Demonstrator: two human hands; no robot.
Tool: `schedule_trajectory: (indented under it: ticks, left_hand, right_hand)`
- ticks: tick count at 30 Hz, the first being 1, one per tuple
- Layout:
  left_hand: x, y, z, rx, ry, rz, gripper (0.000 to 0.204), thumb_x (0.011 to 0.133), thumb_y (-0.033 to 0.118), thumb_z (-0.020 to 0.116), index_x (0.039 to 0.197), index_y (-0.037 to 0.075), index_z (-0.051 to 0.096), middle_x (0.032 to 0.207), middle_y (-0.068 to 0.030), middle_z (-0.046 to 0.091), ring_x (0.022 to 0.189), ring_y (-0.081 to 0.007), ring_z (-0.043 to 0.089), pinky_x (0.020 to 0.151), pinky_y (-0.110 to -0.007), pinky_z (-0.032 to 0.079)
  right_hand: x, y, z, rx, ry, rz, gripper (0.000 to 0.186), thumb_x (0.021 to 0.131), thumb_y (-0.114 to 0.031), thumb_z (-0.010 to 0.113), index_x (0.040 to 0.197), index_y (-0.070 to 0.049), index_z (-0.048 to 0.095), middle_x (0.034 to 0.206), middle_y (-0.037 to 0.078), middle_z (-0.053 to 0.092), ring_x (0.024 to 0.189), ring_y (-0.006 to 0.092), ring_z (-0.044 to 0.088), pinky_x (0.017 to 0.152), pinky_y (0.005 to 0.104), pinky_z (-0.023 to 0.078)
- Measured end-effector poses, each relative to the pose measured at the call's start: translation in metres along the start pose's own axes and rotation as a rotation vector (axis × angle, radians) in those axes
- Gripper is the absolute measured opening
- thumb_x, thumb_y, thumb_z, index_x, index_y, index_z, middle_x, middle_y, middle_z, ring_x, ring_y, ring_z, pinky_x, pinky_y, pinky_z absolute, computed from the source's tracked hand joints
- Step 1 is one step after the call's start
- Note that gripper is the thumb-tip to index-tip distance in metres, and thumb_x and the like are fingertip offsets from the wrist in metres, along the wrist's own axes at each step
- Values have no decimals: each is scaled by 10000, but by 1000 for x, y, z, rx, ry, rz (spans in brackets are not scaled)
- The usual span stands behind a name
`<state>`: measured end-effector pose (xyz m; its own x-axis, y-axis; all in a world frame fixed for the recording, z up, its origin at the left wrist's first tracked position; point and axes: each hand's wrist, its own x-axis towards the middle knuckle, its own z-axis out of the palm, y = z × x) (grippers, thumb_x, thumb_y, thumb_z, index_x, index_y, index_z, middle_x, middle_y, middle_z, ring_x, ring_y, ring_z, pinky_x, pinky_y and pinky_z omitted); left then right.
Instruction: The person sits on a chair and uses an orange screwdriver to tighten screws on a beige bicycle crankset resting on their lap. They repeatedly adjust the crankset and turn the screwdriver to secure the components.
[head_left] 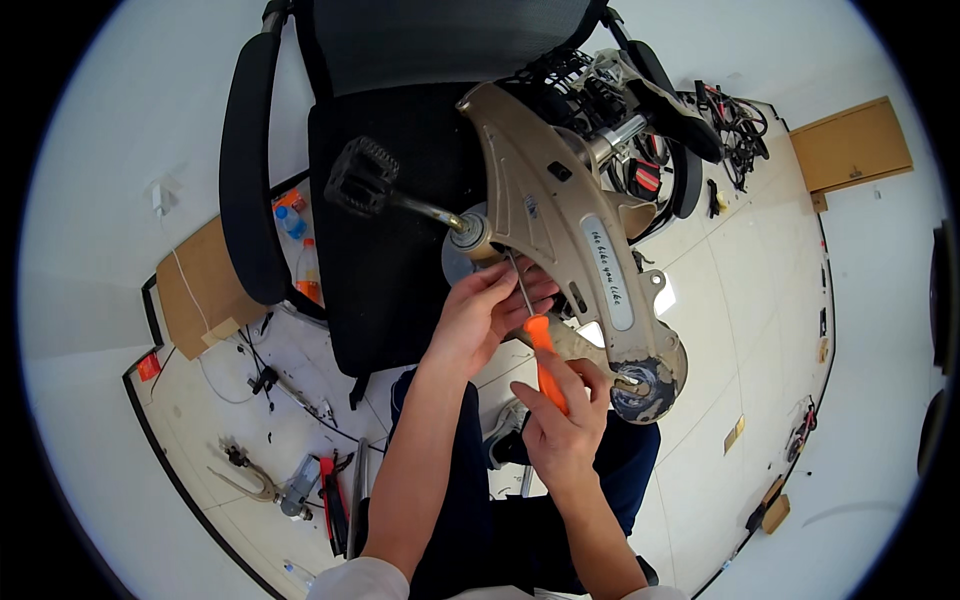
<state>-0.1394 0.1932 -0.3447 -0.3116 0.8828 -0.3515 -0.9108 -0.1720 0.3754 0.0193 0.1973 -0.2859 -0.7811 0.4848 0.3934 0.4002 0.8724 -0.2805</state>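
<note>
A tan folding-bike frame [545,215] lies across the black chair and my lap, with a crank and black pedal [363,176] sticking out to its left. In my right hand [568,425], closed round the orange handle, is a screwdriver [545,365]. Its thin metal shaft points up and away to the frame's underside by the crank axle. My left hand [492,310] is closed about the shaft near its tip, thumb in front and fingers behind. What the tip touches is hidden by the frame and fingers.
The office chair [345,290] bears the frame, with a seat post and black saddle [675,120] at the right. Bike parts [735,135] lie on the tiled floor at far right. A fork [250,480] and red-handled tool [333,500] lie lower left. Bottles [305,265] stand beside cardboard [205,285].
</note>
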Motion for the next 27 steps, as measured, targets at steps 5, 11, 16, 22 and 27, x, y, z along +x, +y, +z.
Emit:
schedule_trajectory:
  ticks: [5, 11, 16, 22, 27]
  left_hand:
    - [4, -3, -5, 245, 149, 4, 271, 965, 127, 544, 1159, -56, 591, 1051, -168, 665, 971, -252, 671, 879, -350, 557]
    - [4, 3, 2, 133, -3, -1, 278, 983, 77, 458, 1202, -67, 551, 1090, -181, 654, 1013, -259, 660, 925, -365, 538]
    - [5, -1, -2, 121, -49, 20, 278, 991, 67, 427, 1204, -71, 542, 1092, -180, 654, 1019, -258, 659, 933, -366, 533]
    - [6, -6, -2, 147, 89, 32, 231, 957, 87, 534, 1121, -65, 589, 1002, -167, 679, 924, -233, 682, 860, -337, 564]
    - [6, -7, 6, 174, 233, 60, 192, 903, 106, 645, 1015, -50, 642, 902, -144, 698, 808, -200, 695, 757, -289, 578]
  right_hand:
    - [-1, -4, -3, 4, -137, -70, 375, 598, -5, 710, 954, -123, 709, 1230, 101, 589, 1060, 309, 521, 904, 411, 396]
    - [-13, -16, -4, 260, 69, 262, 450, 762, -48, 728, 1185, -1, 580, 1247, 231, 541, 1103, 361, 561, 904, 395, 483]
    - [-18, -6, 11, 182, 51, 219, 416, 813, -12, 688, 1205, 46, 560, 1163, 246, 611, 1026, 380, 641, 850, 373, 540]
    - [-9, -13, -8, 617, -181, 727, 337, 974, -111, 492, 1254, 76, 522, 1068, 245, 649, 762, 243, 679, 673, 310, 563]
    - [-3, -14, -7, 1431, -16, 1075, 424, 1028, -253, 429, 1328, 47, 431, 1135, 243, 613, 685, 206, 645, 558, 287, 526]
